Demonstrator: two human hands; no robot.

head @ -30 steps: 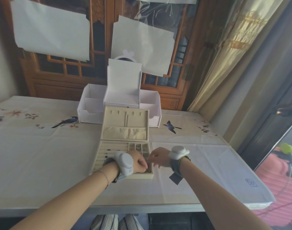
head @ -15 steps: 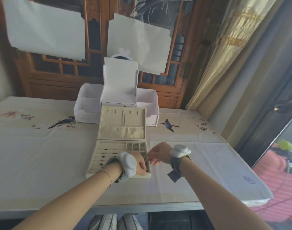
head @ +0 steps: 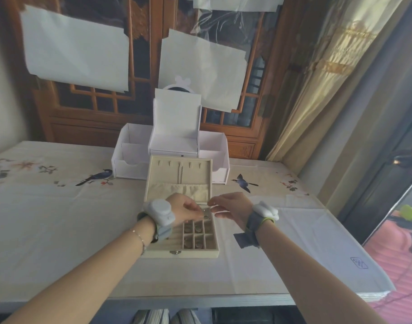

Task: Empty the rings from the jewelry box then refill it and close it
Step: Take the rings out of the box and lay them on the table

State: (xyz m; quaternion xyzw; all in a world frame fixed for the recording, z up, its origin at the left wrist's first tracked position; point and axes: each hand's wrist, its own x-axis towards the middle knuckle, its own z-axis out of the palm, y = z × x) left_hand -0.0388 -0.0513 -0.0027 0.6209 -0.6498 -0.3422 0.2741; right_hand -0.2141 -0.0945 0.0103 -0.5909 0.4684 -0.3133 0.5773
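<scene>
head view: left hand (head: pixel 185 210) fingers (head: pixel 198 212) pinch ring (head: pixel 206 216).

no readable text, small blue mark on tablecloth (head: pixel 358 263) too blurred

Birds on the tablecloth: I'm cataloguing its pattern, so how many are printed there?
2: one bird left of the white organizer, one bird right of it. The boxes may hide others.

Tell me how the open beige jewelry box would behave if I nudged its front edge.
The beige fabric-lined jewelry box would probably slide on the white cloth-covered table, being low and flat. Its upright lid may wobble backward.
</scene>
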